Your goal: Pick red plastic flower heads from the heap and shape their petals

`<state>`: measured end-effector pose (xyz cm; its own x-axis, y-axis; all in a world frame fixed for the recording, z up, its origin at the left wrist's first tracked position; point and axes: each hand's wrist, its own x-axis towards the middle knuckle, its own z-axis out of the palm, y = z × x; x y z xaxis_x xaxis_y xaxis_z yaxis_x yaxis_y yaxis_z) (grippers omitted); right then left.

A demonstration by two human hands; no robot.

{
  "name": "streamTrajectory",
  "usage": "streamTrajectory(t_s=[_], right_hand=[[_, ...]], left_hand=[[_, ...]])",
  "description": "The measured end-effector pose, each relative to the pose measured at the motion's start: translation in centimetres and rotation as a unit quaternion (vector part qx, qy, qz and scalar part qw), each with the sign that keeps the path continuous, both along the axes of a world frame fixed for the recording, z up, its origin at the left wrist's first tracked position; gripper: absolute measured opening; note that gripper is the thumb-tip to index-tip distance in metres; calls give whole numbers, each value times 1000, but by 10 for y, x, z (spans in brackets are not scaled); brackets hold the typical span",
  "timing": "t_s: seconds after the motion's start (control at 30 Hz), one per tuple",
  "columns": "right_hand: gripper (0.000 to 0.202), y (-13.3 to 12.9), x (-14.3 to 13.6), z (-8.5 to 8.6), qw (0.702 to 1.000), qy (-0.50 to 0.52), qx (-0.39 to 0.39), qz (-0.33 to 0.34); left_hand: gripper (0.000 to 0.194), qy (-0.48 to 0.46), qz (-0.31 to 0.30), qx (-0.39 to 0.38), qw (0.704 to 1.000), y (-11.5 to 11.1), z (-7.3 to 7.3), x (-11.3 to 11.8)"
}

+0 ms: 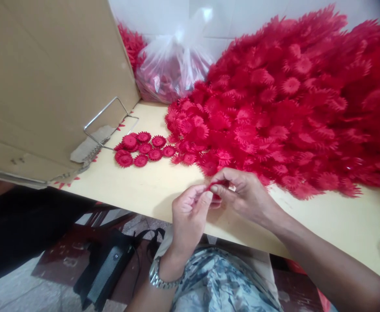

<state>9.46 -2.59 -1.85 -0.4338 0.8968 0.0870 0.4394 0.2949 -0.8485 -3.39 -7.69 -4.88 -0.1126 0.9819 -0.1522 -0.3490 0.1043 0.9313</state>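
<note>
Both my hands meet over the front edge of the table, pinching one small red flower-shaped piece point(216, 197) between thumbs and fingertips. My left hand point(191, 212), with a metal watch at the wrist, grips it from the left. From the right, my right hand point(244, 190) has thumb and forefinger closed on the same piece. Most of the piece is hidden by the fingers. Left of the hands lies a small group of round red pieces with upturned, toothed rims point(145, 148). A large heap of flat, fringed red pieces point(268, 112) spreads behind and to the right.
A tall cardboard box point(47, 82) stands at the left, with a bent metal wire frame point(100, 113) beside it. Behind is a clear plastic bag point(173, 65) of red pieces. A dark bag point(107, 264) lies below the table point(138, 190). Dark clothing of another person shows far left.
</note>
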Motion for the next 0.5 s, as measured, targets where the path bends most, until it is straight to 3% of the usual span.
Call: streamTrajectory(t_s=[0.2,0.5], right_hand=[[18,-4,-1,5,985,-97,143,22],[26,-5,-4,2,973,-117,195,50]], left_hand=[[16,0,5,-4,1000,-1,-3,2],[16,-23,13,7,1000,-2,-1,0]])
